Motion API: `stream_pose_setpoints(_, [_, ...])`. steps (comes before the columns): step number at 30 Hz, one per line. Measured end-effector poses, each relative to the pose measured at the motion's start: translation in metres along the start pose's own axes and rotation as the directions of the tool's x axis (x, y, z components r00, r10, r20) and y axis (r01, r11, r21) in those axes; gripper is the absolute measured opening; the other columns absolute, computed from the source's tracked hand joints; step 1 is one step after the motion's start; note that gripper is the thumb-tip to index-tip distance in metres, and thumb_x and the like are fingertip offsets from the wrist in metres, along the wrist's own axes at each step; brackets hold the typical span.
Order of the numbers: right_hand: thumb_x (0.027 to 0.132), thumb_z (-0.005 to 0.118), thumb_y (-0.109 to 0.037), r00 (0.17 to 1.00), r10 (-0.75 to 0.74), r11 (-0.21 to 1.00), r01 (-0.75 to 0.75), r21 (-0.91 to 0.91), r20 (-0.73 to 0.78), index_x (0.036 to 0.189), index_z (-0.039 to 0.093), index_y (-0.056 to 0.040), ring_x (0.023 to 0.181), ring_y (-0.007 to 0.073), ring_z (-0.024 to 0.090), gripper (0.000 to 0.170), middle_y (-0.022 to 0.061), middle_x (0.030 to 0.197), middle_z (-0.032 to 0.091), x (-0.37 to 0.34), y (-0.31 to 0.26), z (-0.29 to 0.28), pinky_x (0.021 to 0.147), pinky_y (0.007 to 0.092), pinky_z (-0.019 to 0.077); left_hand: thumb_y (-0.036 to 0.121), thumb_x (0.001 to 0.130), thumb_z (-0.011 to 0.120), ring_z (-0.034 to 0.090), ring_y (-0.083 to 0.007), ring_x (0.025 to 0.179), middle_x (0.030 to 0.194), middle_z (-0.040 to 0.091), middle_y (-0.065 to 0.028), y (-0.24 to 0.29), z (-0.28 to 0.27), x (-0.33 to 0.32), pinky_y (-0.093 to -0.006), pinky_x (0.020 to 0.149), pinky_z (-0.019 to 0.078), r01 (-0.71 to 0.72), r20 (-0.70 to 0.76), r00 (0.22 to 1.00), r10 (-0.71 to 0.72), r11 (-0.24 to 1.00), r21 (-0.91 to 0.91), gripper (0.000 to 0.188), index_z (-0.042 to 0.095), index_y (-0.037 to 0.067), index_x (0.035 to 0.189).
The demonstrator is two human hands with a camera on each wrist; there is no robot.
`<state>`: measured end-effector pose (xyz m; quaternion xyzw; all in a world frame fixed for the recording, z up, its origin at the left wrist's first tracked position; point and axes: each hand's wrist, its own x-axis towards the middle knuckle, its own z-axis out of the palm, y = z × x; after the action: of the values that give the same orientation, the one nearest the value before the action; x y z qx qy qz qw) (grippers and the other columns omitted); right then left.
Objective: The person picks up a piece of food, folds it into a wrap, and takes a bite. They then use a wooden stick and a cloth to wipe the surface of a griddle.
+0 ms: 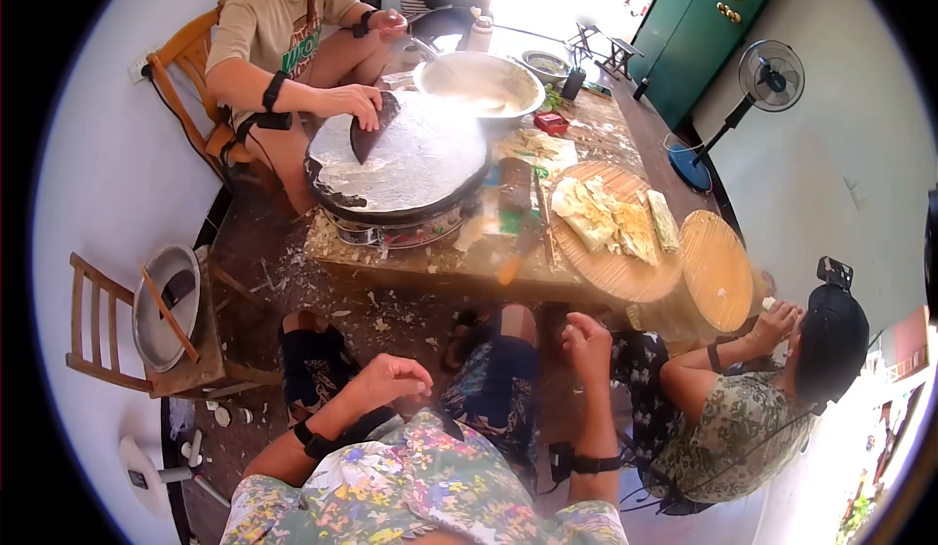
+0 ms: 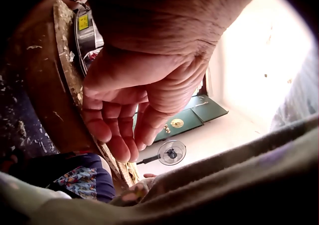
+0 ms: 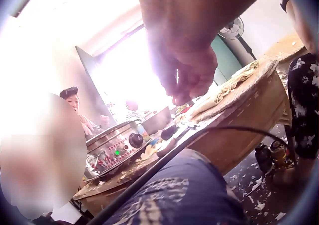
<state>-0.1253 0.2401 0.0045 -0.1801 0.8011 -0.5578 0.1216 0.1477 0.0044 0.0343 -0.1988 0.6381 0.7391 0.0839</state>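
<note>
My left hand (image 1: 391, 381) hovers above my left thigh, its fingers loosely bent and nothing in them. In the left wrist view the same hand (image 2: 134, 80) hangs relaxed beside the table edge. The right hand (image 1: 588, 345), over my right knee side, is also loosely curled and empty; the right wrist view shows this hand (image 3: 187, 65) with fingers hanging down. Before me, a round griddle (image 1: 420, 154) carries a thin white layer of batter. Across from me, another person's hand (image 1: 354, 105) holds a dark curved scraper (image 1: 375, 130) on it. Folded flatbreads (image 1: 611, 218) lie nearest my right hand.
A round woven tray (image 1: 630, 281) bears the flatbreads; a second round board (image 1: 718, 272) adjoins it. Behind the griddle stands a large metal bowl (image 1: 479, 64). A seated person (image 1: 752, 408) is at right. On a chair at left sits a basin (image 1: 147, 325) with a stick across it.
</note>
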Motion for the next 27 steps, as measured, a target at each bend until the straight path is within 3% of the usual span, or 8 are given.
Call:
stream_pose_setpoints(5, [0.077, 0.061, -0.009, 0.992, -0.068, 0.974, 0.044, -0.223, -0.103, 0.1, 0.067, -0.0029, 0.062, 0.0186, 0.064, 0.024, 0.0109, 0.073, 0.067, 0.057, 0.024, -0.02, 0.062, 0.0302, 0.0503, 0.006, 0.086, 0.059, 0.061, -0.0078, 0.073, 0.084, 0.068, -0.004, -0.001, -0.007, 0.001, -0.0236, 0.06, 0.0507, 0.007, -0.081, 0.997, -0.01, 0.999, -0.044, 0.013, 0.066, 0.001, 0.095])
stream_pose_setpoints(8, [0.076, 0.062, -0.013, 0.938, -0.321, 0.815, 0.203, -0.542, -0.132, 0.099, 0.068, -0.0056, 0.074, 0.0278, 0.065, 0.025, 0.0147, 0.079, 0.067, 0.087, 0.024, -0.03, 0.07, 0.0363, 0.0507, 0.004, 0.085, 0.059, 0.061, -0.0083, 0.072, 0.084, 0.068, -0.0045, 0.002, -0.009, 0.004, -0.0228, 0.062, 0.0511, -0.007, -0.095, 0.995, 0.001, 0.998, -0.067, 0.012, 0.066, 0.0, 0.094])
stream_pose_setpoints(9, [0.076, 0.062, -0.016, 0.974, -0.17, 0.855, 0.07, -0.513, -0.15, 0.098, 0.069, -0.0069, 0.082, 0.0315, 0.065, 0.024, 0.0163, 0.083, 0.067, 0.091, 0.007, -0.031, 0.074, 0.0395, 0.0503, 0.004, 0.085, 0.059, 0.061, -0.0086, 0.072, 0.084, 0.068, -0.0049, -0.001, -0.01, 0.005, -0.0225, 0.063, 0.0513, -0.006, -0.097, 0.995, 0.0, 0.998, -0.063, 0.012, 0.066, -0.001, 0.094])
stream_pose_setpoints(15, [0.075, 0.059, -0.014, 0.947, -0.203, 0.802, 0.015, -0.598, -0.248, 0.096, 0.07, -0.0066, 0.078, 0.0284, 0.066, 0.025, 0.0163, 0.082, 0.068, 0.161, 0.045, -0.035, 0.072, 0.038, 0.0507, 0.002, 0.084, 0.059, 0.063, -0.0106, 0.075, 0.084, 0.068, -0.007, 0.001, -0.01, 0.022, -0.0235, 0.069, 0.0517, 0.089, -0.12, 0.987, -0.105, 0.987, -0.131, 0.012, 0.065, -0.003, 0.092])
stream_pose_setpoints(19, [0.078, 0.059, -0.007, 0.931, 0.259, 0.962, -0.272, -0.017, -0.258, 0.102, 0.061, 0.0, 0.076, 0.0255, 0.065, 0.025, 0.014, 0.079, 0.066, 0.197, 0.08, -0.045, 0.065, 0.0335, 0.0521, 0.002, 0.084, 0.059, 0.063, -0.0109, 0.076, 0.084, 0.068, -0.0071, -0.002, -0.016, 0.036, -0.0232, 0.07, 0.0516, 0.086, -0.121, 0.988, -0.098, 0.992, -0.097, 0.012, 0.065, -0.004, 0.091])
stream_pose_setpoints(22, [0.084, 0.057, -0.005, 0.85, 0.521, 0.689, -0.365, 0.626, -0.078, 0.11, 0.05, 0.0036, 0.077, 0.0252, 0.061, 0.029, 0.0151, 0.09, 0.06, 0.199, 0.068, -0.032, 0.063, 0.0312, 0.0522, 0.002, 0.083, 0.059, 0.063, -0.0107, 0.076, 0.084, 0.068, -0.007, -0.002, -0.018, 0.046, -0.0229, 0.07, 0.0514, 0.116, -0.118, 0.985, -0.126, 0.99, -0.086, 0.012, 0.066, -0.004, 0.091])
stream_pose_setpoints(24, [0.086, 0.057, -0.005, 0.825, 0.566, 0.446, -0.317, 0.837, 0.011, 0.111, 0.045, 0.0039, 0.081, 0.0263, 0.058, 0.029, 0.0175, 0.098, 0.056, 0.209, 0.091, -0.015, 0.065, 0.0337, 0.0532, 0.003, 0.083, 0.059, 0.063, -0.0104, 0.076, 0.084, 0.068, -0.007, -0.005, -0.022, 0.052, -0.0227, 0.069, 0.0513, 0.127, -0.111, 0.985, -0.135, 0.989, -0.075, 0.012, 0.066, -0.003, 0.092])
stream_pose_setpoints(27, [0.083, 0.06, -0.001, 0.829, 0.559, 0.34, -0.213, 0.916, -0.015, 0.104, 0.048, 0.0057, 0.076, 0.025, 0.056, 0.025, 0.0182, 0.094, 0.054, 0.218, 0.102, 0.003, 0.063, 0.0326, 0.0516, 0.004, 0.084, 0.06, 0.063, -0.0101, 0.075, 0.084, 0.068, -0.0068, -0.002, -0.022, 0.062, -0.0226, 0.069, 0.0513, 0.13, -0.084, 0.987, -0.137, 0.988, -0.084, 0.013, 0.066, -0.003, 0.093])
